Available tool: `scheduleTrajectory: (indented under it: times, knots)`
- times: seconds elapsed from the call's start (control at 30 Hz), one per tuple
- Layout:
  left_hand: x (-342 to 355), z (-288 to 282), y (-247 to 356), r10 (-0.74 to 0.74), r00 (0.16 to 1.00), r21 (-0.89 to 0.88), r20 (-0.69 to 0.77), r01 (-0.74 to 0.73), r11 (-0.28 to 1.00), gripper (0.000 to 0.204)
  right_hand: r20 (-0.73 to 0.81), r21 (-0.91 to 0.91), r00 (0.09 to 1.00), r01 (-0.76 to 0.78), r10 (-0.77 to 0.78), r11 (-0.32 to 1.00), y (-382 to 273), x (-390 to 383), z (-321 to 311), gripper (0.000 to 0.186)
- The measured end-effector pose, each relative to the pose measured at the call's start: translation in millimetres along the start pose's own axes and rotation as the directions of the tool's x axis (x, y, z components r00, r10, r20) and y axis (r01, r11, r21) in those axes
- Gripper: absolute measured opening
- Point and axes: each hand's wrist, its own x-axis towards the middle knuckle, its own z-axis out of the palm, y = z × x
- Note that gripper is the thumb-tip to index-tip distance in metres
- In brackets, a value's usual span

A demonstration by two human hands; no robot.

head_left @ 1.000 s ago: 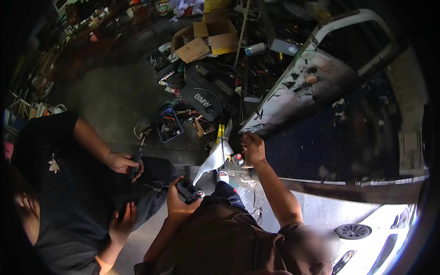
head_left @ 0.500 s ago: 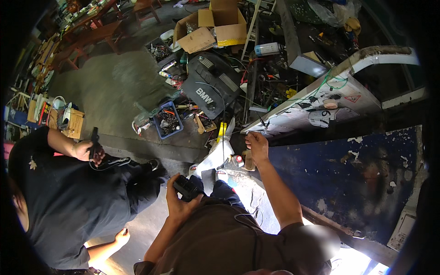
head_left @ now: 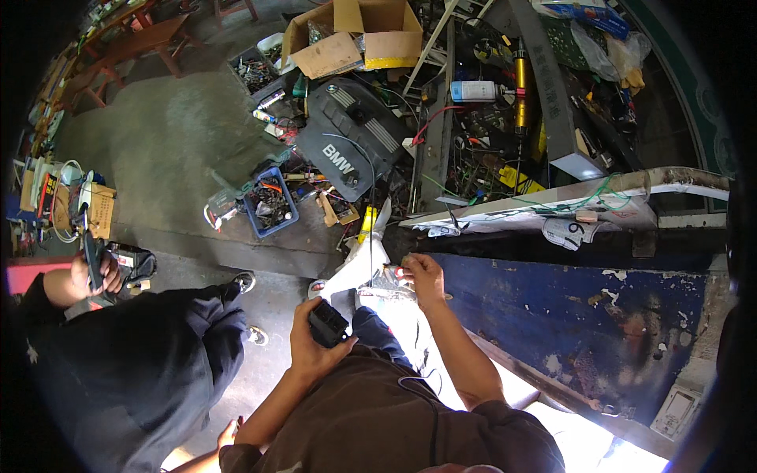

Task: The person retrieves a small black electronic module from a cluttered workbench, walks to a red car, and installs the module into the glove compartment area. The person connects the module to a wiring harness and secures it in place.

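Note:
My left hand [head_left: 307, 347] is wrapped round a black, boxy plastic part [head_left: 328, 323] with recessed slots on its upper face, held in front of my body. My right hand [head_left: 426, 282] is out ahead and to the right, its fingers curled and pinched together. Right at those fingertips shows a small red-and-white object [head_left: 400, 272]; whether they grip it or only overlap it in view is unclear. Below that hand lies a brightly lit patch of floor, beside a white sheet-like piece [head_left: 353, 270].
A dark engine cover [head_left: 347, 142] lies ahead, near a blue crate [head_left: 270, 206] of small parts and open cardboard boxes [head_left: 355, 39]. On the right stand a white panel edge [head_left: 536, 209] and a worn blue board [head_left: 552, 315]. At left, a co-worker's hand [head_left: 95, 276] holds a dark object.
My right hand has come down and slightly left, to the red-and-white object. My left hand keeps the black part, now turned to show its slots. The co-worker has shifted left in view.

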Motion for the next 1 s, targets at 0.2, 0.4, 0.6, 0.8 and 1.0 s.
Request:
scheduleTrajectory:
  times: [0.2,0.4,0.6,0.8,1.0]
  knots:
    - [8,-11,-8,-0.041,0.999,-0.06,0.01,0.041,0.997,0.1,0.011,-0.045,1.0,-0.027,0.028,0.999,-3,-4,28,0.026]
    - [11,-25,-8,-0.068,0.997,-0.011,0.036,0.068,0.998,0.102,0.075,-0.047,0.995,-0.06,0.063,0.997,4,-12,50,0.027]
    - [18,-29,-7,-0.079,0.996,-0.053,0.033,0.08,0.995,0.1,0.102,-0.101,0.991,-0.08,0.09,0.992,15,-16,57,0.028]
    - [13,-30,-15,-0.027,1.0,-0.027,0.005,0.027,0.999,0.094,0.11,-0.106,0.991,-0.067,0.078,0.992,20,-16,53,0.03]
    - [6,-25,-23,-0.097,0.995,-0.072,-0.008,0.096,0.993,0.096,0.12,-0.15,0.989,-0.071,0.089,0.986,27,-23,55,0.028]
